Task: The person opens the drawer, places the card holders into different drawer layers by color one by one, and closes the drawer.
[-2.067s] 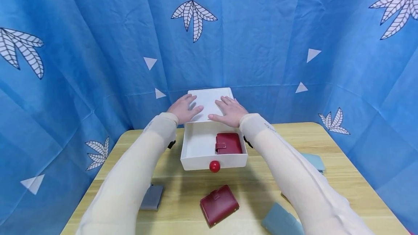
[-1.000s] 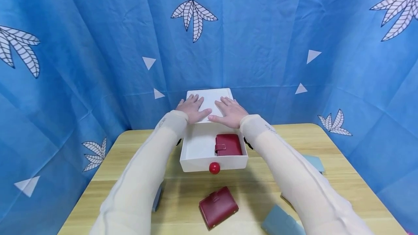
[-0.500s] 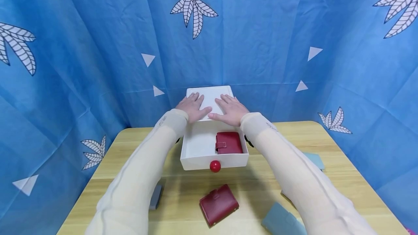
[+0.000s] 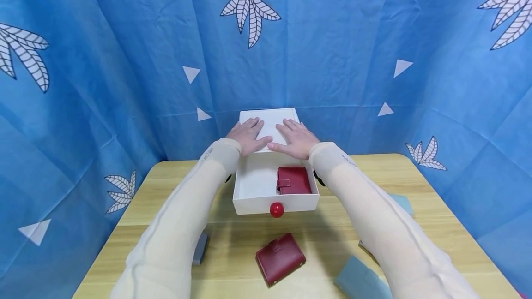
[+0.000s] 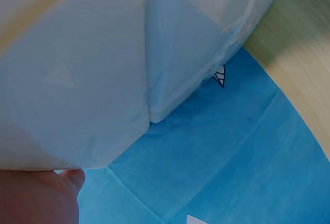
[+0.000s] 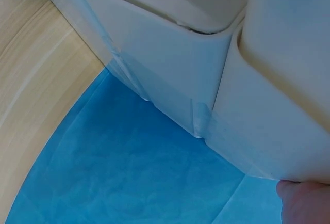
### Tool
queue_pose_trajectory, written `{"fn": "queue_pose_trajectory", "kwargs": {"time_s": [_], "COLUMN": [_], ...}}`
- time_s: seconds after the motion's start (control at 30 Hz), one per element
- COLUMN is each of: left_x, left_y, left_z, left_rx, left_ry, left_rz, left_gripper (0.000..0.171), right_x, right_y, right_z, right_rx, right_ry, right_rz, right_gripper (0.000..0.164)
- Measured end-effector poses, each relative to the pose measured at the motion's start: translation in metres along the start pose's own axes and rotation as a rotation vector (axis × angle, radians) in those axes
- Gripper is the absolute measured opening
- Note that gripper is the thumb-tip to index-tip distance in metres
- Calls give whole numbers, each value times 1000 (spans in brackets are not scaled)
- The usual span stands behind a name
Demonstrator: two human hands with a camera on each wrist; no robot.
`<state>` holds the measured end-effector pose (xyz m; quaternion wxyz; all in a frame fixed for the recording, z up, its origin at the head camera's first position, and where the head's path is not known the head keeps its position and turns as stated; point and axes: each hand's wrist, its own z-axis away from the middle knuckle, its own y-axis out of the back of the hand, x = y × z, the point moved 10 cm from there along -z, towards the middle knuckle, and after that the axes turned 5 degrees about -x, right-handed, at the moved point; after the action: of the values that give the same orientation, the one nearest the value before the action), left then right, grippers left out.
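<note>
In the head view a white box (image 4: 270,116) stands at the back of the table with its drawer (image 4: 254,179) pulled out toward me. My left hand (image 4: 248,136) lies on the left of the box top, fingers spread. On the right of the top rests my right hand (image 4: 294,139), fingers also extended. Both thumbs point inward near the front edge. Inside the drawer, at its right side, is a red wallet (image 4: 294,181) with a strap. A red ball knob (image 4: 276,209) sits on the drawer front. Each wrist view shows a fingertip at the box's edge.
A dark red wallet (image 4: 281,258) lies in front of the drawer. A grey wallet (image 4: 200,249) is partly behind my left sleeve. To the right are a light blue wallet (image 4: 362,279), another blue one (image 4: 403,204) and a brown edge beside my sleeve. A blue curtain (image 4: 332,59) hangs behind.
My left hand has shifted right and inward on the box top, its fingers now spread flat. The right hand has stayed put, and the drawer looks equally far out.
</note>
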<state>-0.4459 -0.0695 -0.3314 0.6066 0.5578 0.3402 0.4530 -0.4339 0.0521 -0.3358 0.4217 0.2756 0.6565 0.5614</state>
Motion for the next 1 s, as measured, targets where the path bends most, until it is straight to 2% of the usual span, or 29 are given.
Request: {"fn": "queue_pose_trajectory", "kwargs": {"time_s": [0.23,0.5,0.77,1.0], "left_x": [-1,-2,-1,-2], "left_y": [0,0,0,-1], "left_z": [0,2,0,2], "left_rx": [3,9,17,21], "left_ry": [6,22,17,31], "left_rz": [6,19,26,38], "left_gripper": [81,81,82,82], "right_x": [1,0,6,6], "right_y": [2,4,4,5], "right_z": [0,10,36,67], "right_rx": [10,5,-5,-8], "right_ry": [24,82,104,164], "right_rz": [-37,-145,-248,-263], "right_gripper": [89,82,77,70]}}
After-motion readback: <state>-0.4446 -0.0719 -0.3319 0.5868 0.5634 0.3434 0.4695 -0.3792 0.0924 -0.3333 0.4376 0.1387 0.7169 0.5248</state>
